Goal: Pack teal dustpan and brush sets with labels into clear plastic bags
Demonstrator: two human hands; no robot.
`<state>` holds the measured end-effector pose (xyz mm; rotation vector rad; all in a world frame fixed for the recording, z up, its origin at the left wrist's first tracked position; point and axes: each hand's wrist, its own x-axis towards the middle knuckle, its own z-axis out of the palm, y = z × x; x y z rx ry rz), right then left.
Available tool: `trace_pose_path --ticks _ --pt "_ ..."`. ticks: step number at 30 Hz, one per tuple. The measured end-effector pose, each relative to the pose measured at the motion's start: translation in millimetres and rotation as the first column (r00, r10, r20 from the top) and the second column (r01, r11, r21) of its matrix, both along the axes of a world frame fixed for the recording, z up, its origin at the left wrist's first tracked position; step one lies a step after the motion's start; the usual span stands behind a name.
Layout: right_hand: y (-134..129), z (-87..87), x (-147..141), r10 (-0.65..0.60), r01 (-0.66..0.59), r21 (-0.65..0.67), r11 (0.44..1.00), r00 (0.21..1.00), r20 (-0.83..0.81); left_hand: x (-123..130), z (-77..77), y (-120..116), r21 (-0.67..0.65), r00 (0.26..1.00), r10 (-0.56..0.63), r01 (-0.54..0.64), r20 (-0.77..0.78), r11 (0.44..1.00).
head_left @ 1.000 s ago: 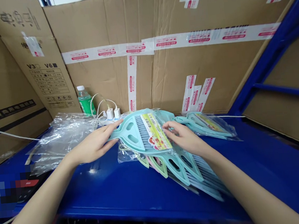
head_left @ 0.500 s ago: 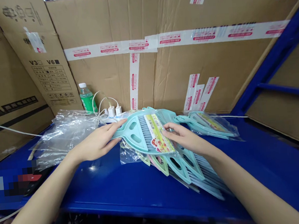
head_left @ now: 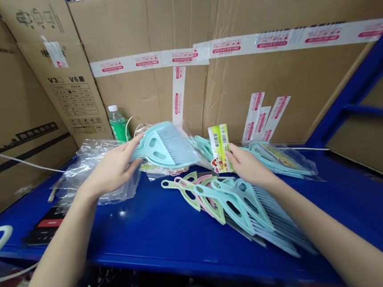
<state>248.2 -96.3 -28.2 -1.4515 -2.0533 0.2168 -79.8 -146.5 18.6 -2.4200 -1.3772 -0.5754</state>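
Observation:
My left hand [head_left: 118, 164] is closed on the handle end of a light blue dustpan and brush set [head_left: 165, 145], which is in a clear bag and held above the table. Between the thumb and fingers of my right hand [head_left: 246, 162] is a yellow-green printed card [head_left: 220, 149], upright beside the bag. Below and between my hands, a fanned pile of small brushes [head_left: 232, 202] in blue, green and pink lies on the blue table [head_left: 146, 237].
Clear plastic bags [head_left: 95, 170] lie at the left, near a black and red object [head_left: 49, 223]. A green bottle [head_left: 118, 124] stands behind. Bagged blue sets [head_left: 276, 159] rest at the back right. Cardboard [head_left: 141, 27] walls the back.
The card has come away from the front of the dustpan set with my right hand. My left hand has raised the set to the left, uncovering the brush handles. The view has shifted slightly.

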Motion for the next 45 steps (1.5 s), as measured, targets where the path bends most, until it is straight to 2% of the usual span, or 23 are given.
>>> trace_pose_path --ticks 3,7,11,15,20,21,23,26,29,32,35,38,40,42,45 --pt "14.1 14.3 -17.1 0.065 -0.045 -0.099 0.994 0.978 0.201 -8.4 4.0 -0.7 0.075 0.984 0.177 -0.179 0.034 0.981" --pt "37.5 26.2 -54.5 0.193 -0.154 -0.147 0.977 0.935 0.299 -9.6 6.7 -5.2 0.100 0.942 0.332 -0.335 0.048 0.937" --pt "55.6 18.7 -89.7 0.308 -0.236 -0.227 0.945 0.875 0.373 -9.6 9.8 -8.8 0.077 0.901 0.433 -0.434 0.027 0.897" --pt "64.9 10.9 -101.1 0.274 -0.235 -0.146 0.961 0.884 0.380 -12.8 9.8 -8.8 0.121 0.892 0.452 -0.449 0.000 0.885" --pt "55.1 27.3 -74.6 0.089 -0.118 0.081 0.990 0.951 0.297 -7.0 3.0 -5.7 0.081 0.921 0.384 -0.378 -0.071 0.922" --pt "48.9 30.8 -66.8 0.074 -0.111 0.131 0.985 0.963 0.259 -3.8 1.0 -5.1 0.063 0.932 0.353 -0.349 -0.081 0.935" --pt "33.7 33.2 -52.4 0.154 -0.170 0.220 0.961 0.984 0.085 4.0 -4.0 -4.1 0.032 0.960 0.264 -0.262 -0.091 0.965" --pt "12.6 23.1 -35.1 0.267 -0.262 0.119 0.958 0.963 -0.026 17.4 -13.3 -4.0 0.015 0.991 0.099 -0.098 -0.095 0.995" --pt "3.5 4.4 -21.5 0.247 -0.251 -0.014 0.968 0.960 -0.133 28.7 -22.9 -4.6 0.034 0.994 -0.027 0.031 -0.103 0.999" --pt "2.6 -9.5 -11.5 0.234 -0.250 -0.045 0.967 0.947 -0.221 34.2 -29.5 -4.4 0.045 0.990 -0.101 0.106 -0.093 0.993" --pt "-0.8 -12.7 -8.1 0.218 -0.203 0.099 0.974 0.960 -0.173 34.5 -31.7 -3.4 0.038 0.988 -0.146 0.148 -0.058 0.988" --pt "-7.3 -7.2 -9.3 0.107 -0.076 0.285 0.956 0.990 -0.093 33.3 -31.2 -2.7 0.024 0.984 -0.176 0.176 -0.009 0.984" --pt "-10.2 -1.5 -9.7 0.112 -0.087 0.238 0.967 0.990 -0.092 32.7 -30.6 -2.6 0.014 0.980 -0.196 0.196 0.019 0.980" --pt "-11.1 3.2 -9.2 0.172 -0.158 0.094 0.983 0.972 -0.158 32.6 -30.4 -2.7 0.011 0.977 -0.210 0.209 0.033 0.978" --pt "-11.0 5.1 -9.0 0.194 -0.241 -0.106 0.965 0.923 -0.331 33.1 -31.1 -2.7 0.005 0.977 -0.210 0.210 0.039 0.978"
